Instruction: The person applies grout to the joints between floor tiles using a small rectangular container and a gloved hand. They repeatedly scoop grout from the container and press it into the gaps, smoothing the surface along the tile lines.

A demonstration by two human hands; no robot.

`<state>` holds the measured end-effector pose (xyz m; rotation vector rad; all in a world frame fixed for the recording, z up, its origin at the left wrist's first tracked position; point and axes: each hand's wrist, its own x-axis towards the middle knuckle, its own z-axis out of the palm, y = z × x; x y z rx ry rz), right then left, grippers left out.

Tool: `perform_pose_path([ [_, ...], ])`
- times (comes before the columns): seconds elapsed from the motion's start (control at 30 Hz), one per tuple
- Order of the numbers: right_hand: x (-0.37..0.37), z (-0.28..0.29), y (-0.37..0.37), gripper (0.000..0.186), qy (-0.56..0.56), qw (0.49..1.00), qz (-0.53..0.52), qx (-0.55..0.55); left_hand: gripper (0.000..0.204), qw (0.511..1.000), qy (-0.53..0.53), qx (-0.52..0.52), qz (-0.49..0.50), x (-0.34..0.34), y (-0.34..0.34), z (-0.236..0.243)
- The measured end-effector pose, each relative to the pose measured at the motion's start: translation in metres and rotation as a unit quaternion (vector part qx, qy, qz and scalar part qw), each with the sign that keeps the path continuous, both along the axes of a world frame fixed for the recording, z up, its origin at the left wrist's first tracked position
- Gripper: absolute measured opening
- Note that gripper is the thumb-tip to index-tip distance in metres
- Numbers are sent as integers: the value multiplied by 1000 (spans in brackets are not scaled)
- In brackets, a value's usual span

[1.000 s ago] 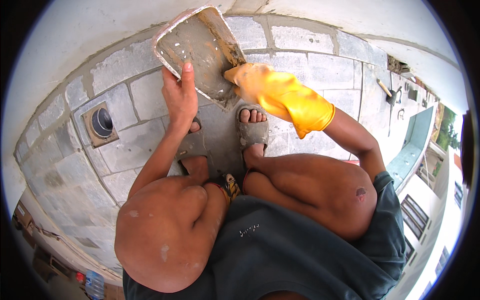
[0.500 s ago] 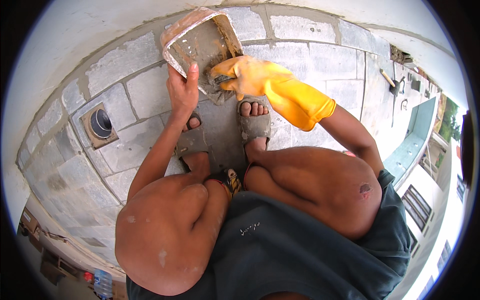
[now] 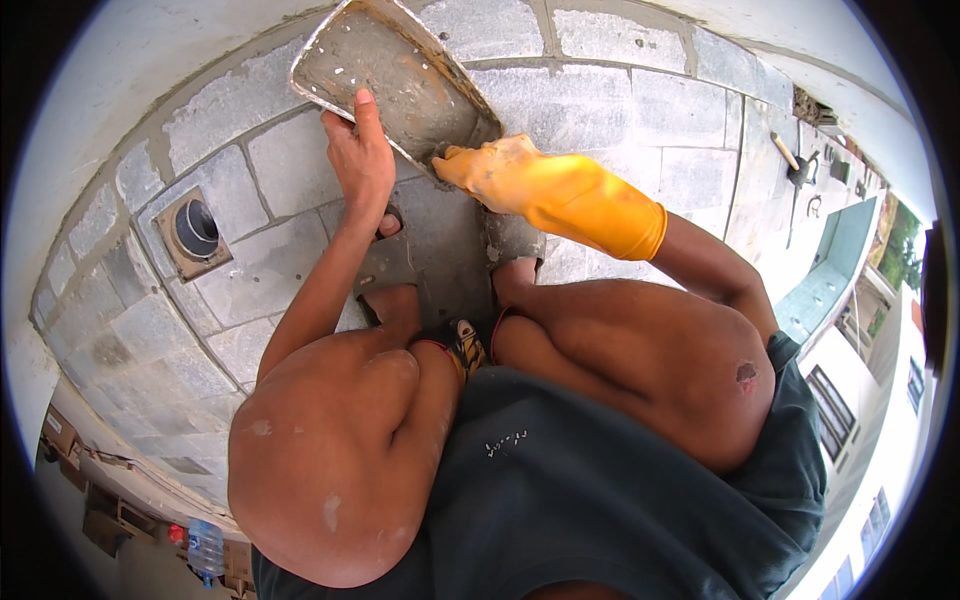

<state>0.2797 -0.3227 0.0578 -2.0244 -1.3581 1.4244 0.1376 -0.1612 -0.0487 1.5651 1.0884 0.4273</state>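
Observation:
A shallow rectangular tub, coated inside with wet grey mortar, is tilted over the paving ahead of my feet. My left hand, bare, grips its near left rim, thumb on top and fingers underneath. At the tub's near right corner is my right hand in a yellow rubber glove smeared with mortar. Its fingers are curled and pressed together against that corner; what lies inside them is hidden. Below the tub, my sandalled left foot shows partly, and the glove covers most of my right toes.
Grey paving blocks with mortar joints surround me. A round drain pipe opens in the floor at left. A wooden-handled hammer lies at far right, near a pale green ledge. A plastic water bottle stands at lower left.
The tub has swung round and shifted up and left, showing more of its inside. My gloved right hand has moved from the tub's near edge to its right corner, fingers closer together.

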Motion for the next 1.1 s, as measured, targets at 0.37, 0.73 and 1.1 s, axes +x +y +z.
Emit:
perform_pose_path([
  [0.37,22,-31,10,41,-30,992,-69,-102,64,997,-32,-66,9,10,4,-10],
  [0.73,23,-28,11,41,142,934,-302,-129,64,997,-56,-32,-51,19,20,10],
  [1.1,6,-19,4,41,95,925,-367,-42,73,995,-68,42,-54,-10,56,32],
])
